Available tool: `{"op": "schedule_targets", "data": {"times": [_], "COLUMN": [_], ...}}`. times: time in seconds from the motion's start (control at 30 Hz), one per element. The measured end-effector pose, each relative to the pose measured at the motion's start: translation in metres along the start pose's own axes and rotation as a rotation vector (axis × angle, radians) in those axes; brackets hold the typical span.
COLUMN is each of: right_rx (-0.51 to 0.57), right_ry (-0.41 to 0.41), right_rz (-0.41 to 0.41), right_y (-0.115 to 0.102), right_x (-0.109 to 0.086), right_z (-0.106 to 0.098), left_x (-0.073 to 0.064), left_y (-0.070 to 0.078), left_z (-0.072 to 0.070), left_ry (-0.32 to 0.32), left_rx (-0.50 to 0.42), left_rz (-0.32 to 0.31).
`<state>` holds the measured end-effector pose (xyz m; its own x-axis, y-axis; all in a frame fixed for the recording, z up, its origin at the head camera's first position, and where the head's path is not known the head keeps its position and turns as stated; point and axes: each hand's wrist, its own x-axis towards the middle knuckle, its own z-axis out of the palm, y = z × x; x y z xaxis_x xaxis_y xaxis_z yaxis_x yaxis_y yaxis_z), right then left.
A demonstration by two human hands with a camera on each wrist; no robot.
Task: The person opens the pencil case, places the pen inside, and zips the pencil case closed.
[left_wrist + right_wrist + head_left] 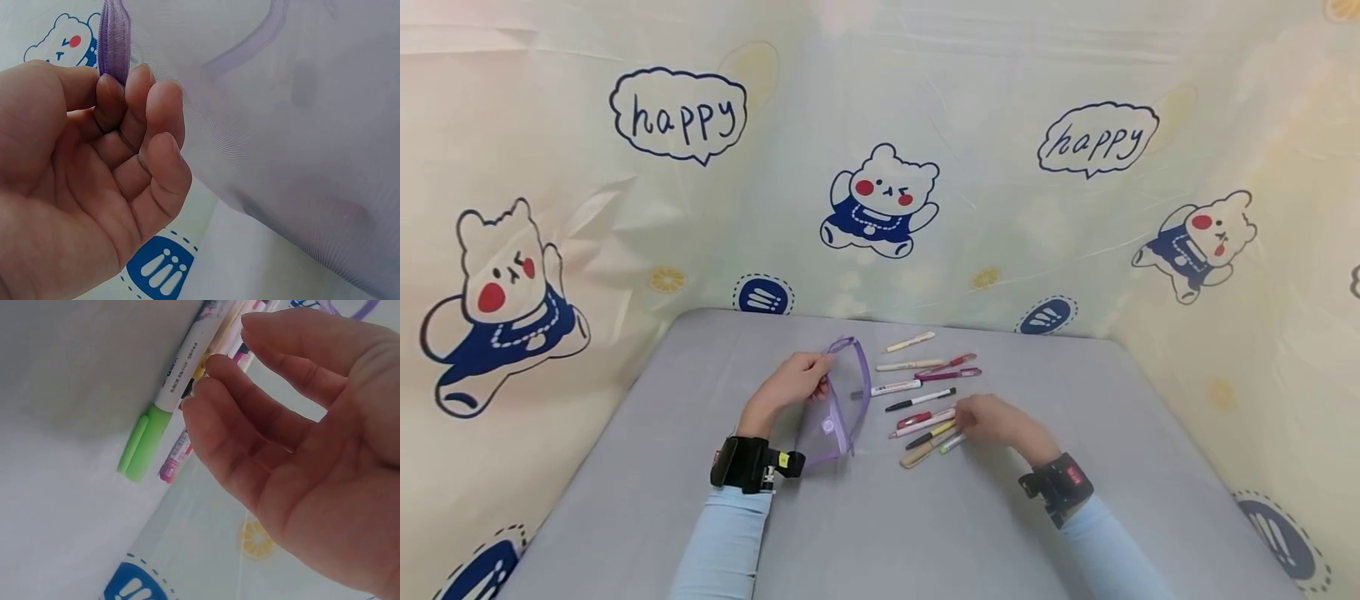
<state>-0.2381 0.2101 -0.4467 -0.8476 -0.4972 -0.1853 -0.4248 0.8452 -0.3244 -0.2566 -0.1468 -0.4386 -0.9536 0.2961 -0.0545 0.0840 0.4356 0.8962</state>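
Note:
My left hand point(792, 382) pinches the purple zippered edge of a see-through mesh pencil pouch point(815, 432) between thumb and index finger. The pouch is held up with its mouth spread toward the pens. In the left wrist view, the purple zipper point(115, 47) sits at the fingertips and the mesh hangs beside them. My right hand point(1000, 423) is over the near right end of the scattered pens. Its thumb and fingers are bent and apart in the right wrist view, beside a white marker with a green cap point(147, 444); no pen shows between them.
Several pens lie right of the pouch: a cream pen point(910, 342), a dark red pen point(949, 374), a white pen with black ends point(921, 400), a tan pen point(917, 455). They rest on a grey table point(865, 533) with a printed curtain point(985, 75) behind.

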Motion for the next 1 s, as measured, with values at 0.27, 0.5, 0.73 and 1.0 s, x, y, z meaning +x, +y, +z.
{"op": "schedule_targets", "data": {"times": [0.27, 0.5, 0.73, 1.0], "right_rx": [-0.093, -0.204, -0.301, -0.35], "right_ry": [0.033, 0.06, 0.105, 0.108], "right_rz": [0.008, -0.032, -0.1, -0.12], "right_y": [-0.003, -0.005, -0.003, 0.001], "right_x": [-0.003, -0.01, -0.015, -0.015], "right_z": [0.006, 0.009, 0.009, 0.009], "left_x": [-0.001, -0.002, -0.001, 0.001], "left_y": [0.0, 0.001, 0.001, -0.001], "left_z": [0.0, -0.001, 0.001, 0.002], "left_ry": [0.012, 0.015, 0.017, 0.008], "left_rx": [-0.008, -0.007, -0.009, 0.0], "left_rz": [-0.012, -0.016, -0.019, -0.01]}}
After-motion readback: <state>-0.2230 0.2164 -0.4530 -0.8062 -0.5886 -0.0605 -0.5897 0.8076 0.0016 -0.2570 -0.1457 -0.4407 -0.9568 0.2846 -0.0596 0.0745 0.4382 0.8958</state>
